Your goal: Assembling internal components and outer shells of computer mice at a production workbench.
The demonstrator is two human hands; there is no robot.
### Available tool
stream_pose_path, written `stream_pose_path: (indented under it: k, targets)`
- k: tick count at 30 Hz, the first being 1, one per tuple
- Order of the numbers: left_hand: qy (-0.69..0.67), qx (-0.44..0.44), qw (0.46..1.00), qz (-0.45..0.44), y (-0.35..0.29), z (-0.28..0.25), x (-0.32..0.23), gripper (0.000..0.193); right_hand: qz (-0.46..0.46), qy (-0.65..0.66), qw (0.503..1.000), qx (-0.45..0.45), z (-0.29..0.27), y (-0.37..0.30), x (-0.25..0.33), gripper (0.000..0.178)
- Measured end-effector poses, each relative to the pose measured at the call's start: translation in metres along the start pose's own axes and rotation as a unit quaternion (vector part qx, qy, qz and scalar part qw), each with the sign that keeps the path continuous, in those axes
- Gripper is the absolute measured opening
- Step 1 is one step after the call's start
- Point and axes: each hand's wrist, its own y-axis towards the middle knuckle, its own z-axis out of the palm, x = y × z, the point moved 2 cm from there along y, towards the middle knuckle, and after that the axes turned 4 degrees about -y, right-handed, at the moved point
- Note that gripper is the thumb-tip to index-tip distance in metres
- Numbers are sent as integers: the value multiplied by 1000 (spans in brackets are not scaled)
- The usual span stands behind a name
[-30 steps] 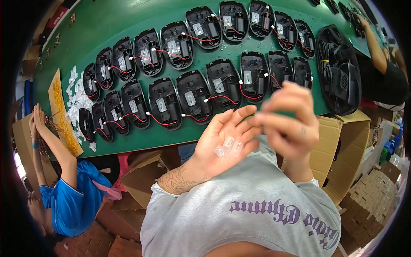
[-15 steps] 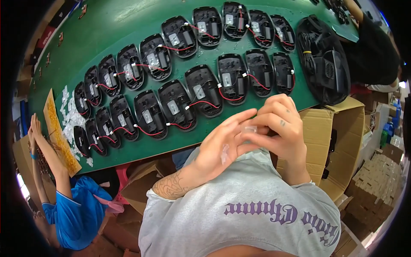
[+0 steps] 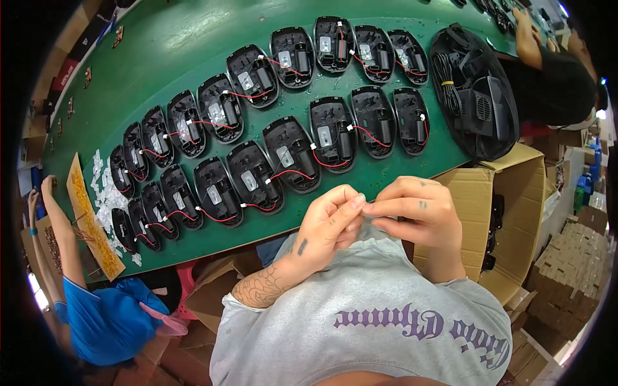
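Observation:
My left hand (image 3: 329,224) is closed, its fingers curled in and its thumb and forefinger pinched. Facing it, my right hand (image 3: 421,209) also pinches, and the fingertips of both hands meet above my lap at the table's near edge. The small clear plastic pieces they hold are almost wholly hidden by the fingers. Beyond the hands, two curved rows of oval black plastic housings (image 3: 288,151) lie open side up. Most have a dark cylinder inside, a pale clear patch and a red wire with a white connector (image 3: 313,147).
Loose clear plastic pieces (image 3: 105,186) lie at the table's left end, beside a yellow-topped board (image 3: 96,225). A black bag (image 3: 473,132) with a coiled cable stands at the right. An open carton (image 3: 456,212) is below it. Co-workers sit left (image 3: 106,315) and far right (image 3: 550,87).
My left hand has turned over and closed; clear pieces lay on its open palm before. My right hand has moved slightly down, and both hands now meet at the fingertips. The view has shifted slightly.

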Motion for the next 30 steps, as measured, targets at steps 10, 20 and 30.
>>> stream_pose_path:
  k: [10, 20, 30]
  targets:
    - [-17, -3, 999, 36, 3, 6, -4, 41, 56, -186, 966, -168, 3, 17, -37, 27]
    - [-15, -12, 1000, -2, -2, 4, -5, 44, 96, -266, 944, -171, 17, 30, -55, 25]
    - [-43, 9, 999, -22, -2, 0, -7, 45, 113, -283, 941, -148, 17, 27, -50, 25]
